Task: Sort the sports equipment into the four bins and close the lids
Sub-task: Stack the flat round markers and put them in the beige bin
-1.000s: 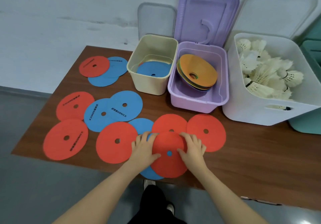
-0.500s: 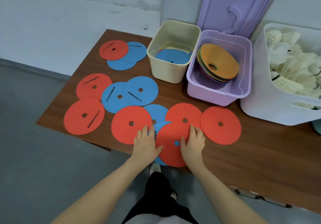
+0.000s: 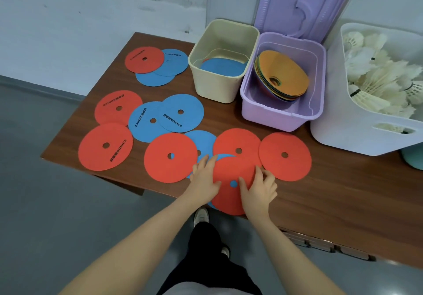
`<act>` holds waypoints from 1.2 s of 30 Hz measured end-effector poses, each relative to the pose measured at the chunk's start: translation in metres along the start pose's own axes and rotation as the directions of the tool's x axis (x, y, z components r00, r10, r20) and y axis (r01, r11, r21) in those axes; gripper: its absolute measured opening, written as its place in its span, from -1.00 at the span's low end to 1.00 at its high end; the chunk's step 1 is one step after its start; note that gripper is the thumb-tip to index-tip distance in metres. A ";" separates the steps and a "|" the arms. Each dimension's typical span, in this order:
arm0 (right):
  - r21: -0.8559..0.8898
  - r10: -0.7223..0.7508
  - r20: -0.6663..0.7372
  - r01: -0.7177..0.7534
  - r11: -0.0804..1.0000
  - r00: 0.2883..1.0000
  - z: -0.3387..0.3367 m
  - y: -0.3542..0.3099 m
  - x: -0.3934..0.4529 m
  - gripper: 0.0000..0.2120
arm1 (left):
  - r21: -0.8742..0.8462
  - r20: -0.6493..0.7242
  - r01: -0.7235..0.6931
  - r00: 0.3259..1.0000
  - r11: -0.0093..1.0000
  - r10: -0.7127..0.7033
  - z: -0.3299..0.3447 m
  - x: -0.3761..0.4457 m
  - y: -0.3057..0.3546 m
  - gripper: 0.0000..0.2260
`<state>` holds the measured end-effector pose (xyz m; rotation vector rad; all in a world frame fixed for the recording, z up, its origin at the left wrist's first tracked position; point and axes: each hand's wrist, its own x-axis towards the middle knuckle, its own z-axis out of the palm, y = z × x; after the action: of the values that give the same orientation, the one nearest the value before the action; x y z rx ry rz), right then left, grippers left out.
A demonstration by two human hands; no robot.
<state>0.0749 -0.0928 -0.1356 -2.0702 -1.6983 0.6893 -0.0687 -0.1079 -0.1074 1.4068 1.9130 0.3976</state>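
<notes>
Red flat disc (image 3: 231,175) at the table's (image 3: 332,194) near edge, over a blue one: left hand (image 3: 204,178) presses flat-fingered, right hand (image 3: 259,187) curls at its rim. Gathering step; next, lift it to the cream bin (image 3: 217,86).

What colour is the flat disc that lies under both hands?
Red disc, with blue showing through its centre hole; the head view shows it.
</notes>
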 end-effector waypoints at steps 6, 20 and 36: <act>0.025 0.037 0.034 -0.038 0.999 0.999 -0.005 0.009 -0.002 -0.42 | 0.020 -0.027 -0.032 0.999 0.999 0.032 0.004 0.002 0.000 -0.35; 0.320 -0.097 0.103 0.059 0.946 0.990 -0.018 0.011 0.006 -0.60 | 0.155 -0.042 -0.131 0.989 0.979 0.139 0.008 -0.009 -0.013 -0.29; 0.110 0.164 -0.186 -0.145 0.983 0.969 -0.077 0.058 0.106 -0.55 | 0.133 0.009 -0.083 0.997 0.988 0.083 0.023 0.072 0.090 -0.35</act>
<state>0.1823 0.0004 -0.1207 -2.1421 -1.3831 0.5805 -0.0001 -0.0129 -0.0939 1.5768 1.9124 0.3114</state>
